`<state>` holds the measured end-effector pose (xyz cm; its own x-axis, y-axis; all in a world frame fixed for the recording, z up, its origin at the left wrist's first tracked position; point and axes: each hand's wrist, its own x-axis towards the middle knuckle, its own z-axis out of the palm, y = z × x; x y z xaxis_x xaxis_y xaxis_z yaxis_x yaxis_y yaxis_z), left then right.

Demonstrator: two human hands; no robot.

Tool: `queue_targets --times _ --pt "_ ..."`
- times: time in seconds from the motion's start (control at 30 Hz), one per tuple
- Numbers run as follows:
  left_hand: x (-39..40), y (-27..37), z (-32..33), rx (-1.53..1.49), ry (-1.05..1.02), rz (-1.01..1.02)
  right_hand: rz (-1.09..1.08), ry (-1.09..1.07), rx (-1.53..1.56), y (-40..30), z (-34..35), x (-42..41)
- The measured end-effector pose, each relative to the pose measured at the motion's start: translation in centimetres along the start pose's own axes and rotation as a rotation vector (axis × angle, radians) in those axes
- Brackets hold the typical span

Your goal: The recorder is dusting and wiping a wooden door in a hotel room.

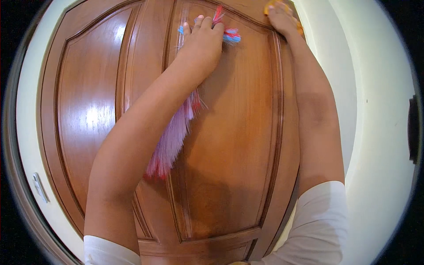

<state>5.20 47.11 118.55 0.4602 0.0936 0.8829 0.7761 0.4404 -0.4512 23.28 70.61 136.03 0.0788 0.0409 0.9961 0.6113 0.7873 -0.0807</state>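
Before me stands a panelled, varnished wooden door (232,149). My left hand (205,41) is raised near its upper middle, fingers bent over a duster with pink, red and blue plastic bristles (172,142). The bristles hang down behind my left forearm, and some red and blue ones stick out beyond the fingers. The duster's handle is hidden. At the door's upper right edge, my right hand (281,18) presses a yellow-orange cloth (271,6) against the wood; more of it shows beside the wrist.
A pale wall and frame (374,132) curve along the right side. To the left of the door, a small light-coloured wall fitting (40,187) is on the pale frame. A dark object (413,129) shows at the far right rim. The door has raised mouldings, and light glares on its left panel.
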Motion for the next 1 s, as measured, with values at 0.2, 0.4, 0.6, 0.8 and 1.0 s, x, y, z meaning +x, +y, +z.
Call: queue_targets --times 0.2,0.4,0.6,0.8,1.0 --pt "-0.5 0.1 -1.7 -0.142 -0.060 -0.084 0.009 0.071 0.102 0.2 1.3 -3.2" --pt "-2.6 2.1 -2.1 -0.184 0.036 -0.078 -0.213 0.113 0.051 2.3 1.0 -11.6" --pt "-3.9 4.8 -1.6 -0.150 0.025 -0.070 -0.295 0.086 0.058 3.8 0.5 -18.4" --pt "-2.8 7.7 -0.9 -0.206 0.033 -0.057 -0.277 0.157 0.087 2.7 1.0 -9.8" --pt "-3.7 9.3 -0.4 -0.244 -0.006 -0.064 -0.255 0.168 0.069 3.6 1.7 -11.8"
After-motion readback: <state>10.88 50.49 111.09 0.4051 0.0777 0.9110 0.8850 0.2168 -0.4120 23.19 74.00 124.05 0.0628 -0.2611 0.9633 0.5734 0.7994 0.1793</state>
